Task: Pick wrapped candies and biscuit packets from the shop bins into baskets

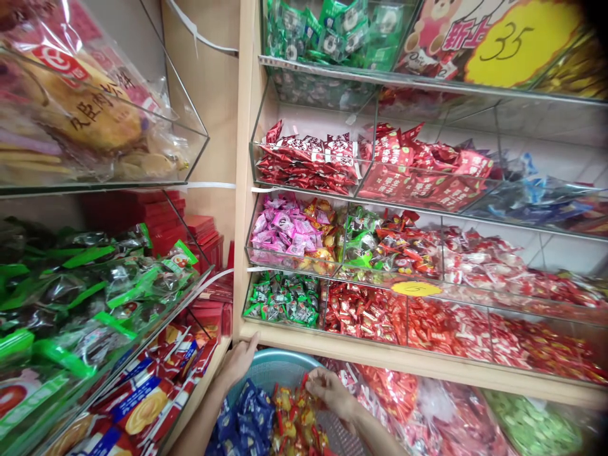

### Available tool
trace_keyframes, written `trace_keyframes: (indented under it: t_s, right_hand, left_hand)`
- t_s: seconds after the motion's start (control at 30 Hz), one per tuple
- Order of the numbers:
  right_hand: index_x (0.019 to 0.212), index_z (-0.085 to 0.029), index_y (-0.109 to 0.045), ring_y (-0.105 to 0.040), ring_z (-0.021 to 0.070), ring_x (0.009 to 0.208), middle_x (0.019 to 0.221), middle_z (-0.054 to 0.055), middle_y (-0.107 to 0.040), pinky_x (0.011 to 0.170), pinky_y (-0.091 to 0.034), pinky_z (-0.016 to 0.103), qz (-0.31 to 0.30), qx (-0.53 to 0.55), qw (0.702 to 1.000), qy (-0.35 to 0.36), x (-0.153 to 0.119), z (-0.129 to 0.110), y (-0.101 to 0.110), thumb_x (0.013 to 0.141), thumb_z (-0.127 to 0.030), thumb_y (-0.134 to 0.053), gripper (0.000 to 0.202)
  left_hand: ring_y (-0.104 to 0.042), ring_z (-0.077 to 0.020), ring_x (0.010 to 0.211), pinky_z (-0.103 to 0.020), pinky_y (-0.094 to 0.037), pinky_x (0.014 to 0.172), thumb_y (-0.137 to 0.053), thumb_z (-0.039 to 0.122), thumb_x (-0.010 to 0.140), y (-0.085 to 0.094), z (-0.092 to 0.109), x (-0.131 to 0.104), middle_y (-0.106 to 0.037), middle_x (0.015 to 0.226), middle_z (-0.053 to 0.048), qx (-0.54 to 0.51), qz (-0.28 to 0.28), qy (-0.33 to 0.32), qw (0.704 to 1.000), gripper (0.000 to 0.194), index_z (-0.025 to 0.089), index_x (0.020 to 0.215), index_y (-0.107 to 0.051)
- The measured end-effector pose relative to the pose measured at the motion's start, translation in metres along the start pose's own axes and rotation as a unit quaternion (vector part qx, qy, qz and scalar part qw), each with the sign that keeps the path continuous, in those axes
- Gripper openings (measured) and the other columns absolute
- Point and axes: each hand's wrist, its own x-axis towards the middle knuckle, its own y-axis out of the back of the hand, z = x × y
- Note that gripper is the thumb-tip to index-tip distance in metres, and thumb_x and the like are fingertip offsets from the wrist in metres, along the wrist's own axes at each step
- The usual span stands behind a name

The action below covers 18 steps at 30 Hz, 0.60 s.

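A blue-green plastic basket [285, 356] sits low in the middle of the view, below the shelf edge. Inside it, blue-wrapped candies [244, 418] lie on the left and gold-and-red wrapped candies [297, 421] beside them. My left hand [241, 360] is at the basket's left rim, close to the wooden shelf edge, its fingers stretched out and holding nothing that I can see. Over the gold-and-red candies is my right hand [329, 389], its fingers curled together. A red wrapper shows at its fingertips; whether it is gripped is hard to make out.
Clear-walled bins of wrapped candies [370, 310] rise in tiers ahead, above a wooden ledge [427, 364]. At left, bins of green-edged packets [95, 285] and biscuit packs [142, 399] jut out. Bagged candies [441, 411] lie under the ledge at right.
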Motion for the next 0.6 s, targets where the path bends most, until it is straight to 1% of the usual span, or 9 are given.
trace_keyframes:
  t_s: [0.1,0.27,0.43,0.53,0.6]
  right_hand:
    - [0.069,-0.018,-0.046,-0.033,0.0057,0.048,0.054,-0.007,-0.042,0.046,-0.026,0.02,0.01,0.025,1.0,0.003,0.002,0.002,0.003,0.055,-0.059,-0.063,0.046]
    - [0.071,-0.018,-0.047,-0.035,0.0059,0.048,0.055,-0.007,-0.042,0.047,-0.025,0.02,-0.005,0.034,0.999,0.023,-0.003,-0.012,0.001,0.058,-0.057,-0.063,0.044]
    - [0.071,-0.018,-0.049,-0.037,0.0074,0.05,0.054,-0.006,-0.042,0.049,-0.028,0.021,-0.006,-0.031,0.997,0.068,-0.006,-0.025,-0.008,0.064,-0.054,-0.06,0.039]
    - [0.071,-0.018,-0.051,-0.044,0.0101,0.057,0.058,-0.004,-0.046,0.054,-0.033,0.023,0.002,-0.079,0.992,0.098,-0.004,-0.024,-0.015,0.067,-0.049,-0.058,0.032]
    - [0.074,-0.018,-0.053,-0.049,0.0134,0.065,0.065,-0.002,-0.052,0.061,-0.037,0.025,0.013,-0.102,0.989,0.108,-0.003,-0.021,-0.018,0.066,-0.046,-0.059,0.029]
  left_hand:
    - [-0.061,-0.0265,0.078,-0.032,-0.04,0.07,-0.013,0.063,0.077,-0.003,-0.003,0.003,-0.066,0.068,-0.011,0.004,0.01,-0.001,1.0,0.067,0.019,0.057,-0.059]
    - [-0.061,-0.0238,0.071,-0.028,-0.04,0.065,-0.011,0.062,0.077,-0.005,-0.004,0.004,-0.064,0.064,-0.009,0.008,0.019,-0.009,1.0,0.068,0.019,0.054,-0.057]
    - [-0.061,-0.0242,0.071,-0.029,-0.04,0.065,-0.011,0.063,0.077,-0.005,-0.006,0.004,-0.065,0.064,-0.008,0.009,0.016,-0.008,1.0,0.069,0.019,0.056,-0.06]
    - [-0.061,-0.0252,0.072,-0.031,-0.04,0.067,-0.009,0.064,0.076,-0.005,-0.006,0.003,-0.065,0.064,-0.009,0.004,0.013,-0.005,1.0,0.071,0.019,0.056,-0.061]
    - [-0.061,-0.0255,0.074,-0.031,-0.04,0.067,-0.009,0.065,0.076,-0.004,-0.005,0.003,-0.065,0.066,-0.009,-0.001,0.018,-0.002,1.0,0.071,0.02,0.058,-0.062]
